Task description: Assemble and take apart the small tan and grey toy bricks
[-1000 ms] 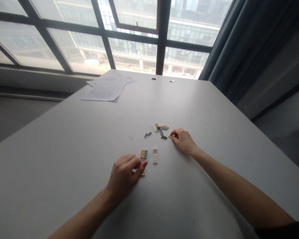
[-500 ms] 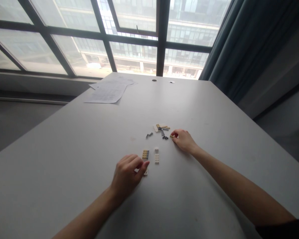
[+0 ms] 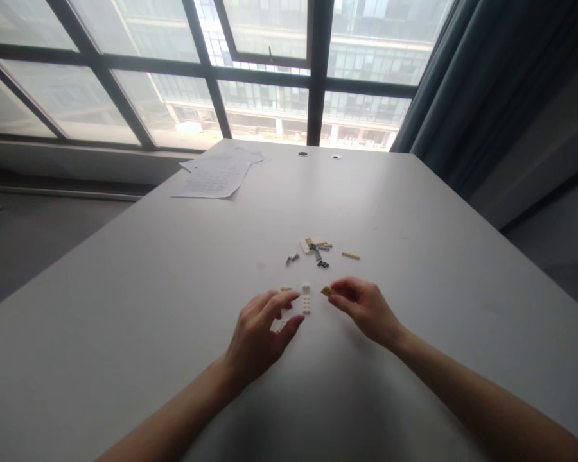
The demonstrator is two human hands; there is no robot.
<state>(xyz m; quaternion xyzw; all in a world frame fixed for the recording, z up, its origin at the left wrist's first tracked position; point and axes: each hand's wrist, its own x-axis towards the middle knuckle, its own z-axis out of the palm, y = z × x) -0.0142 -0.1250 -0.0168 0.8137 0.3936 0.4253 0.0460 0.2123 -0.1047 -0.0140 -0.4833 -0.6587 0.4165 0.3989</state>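
The right hand pinches a tan brick; print on papers illegible.

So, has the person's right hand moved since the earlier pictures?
Yes. The right hand, pinching a small tan brick, has drawn back from the cluster of small bricks toward the person, beside the white studded plate.

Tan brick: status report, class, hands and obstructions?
Right hand pinches tan brick. Left hand over small white piece, grip unclear. White plate lies between hands.
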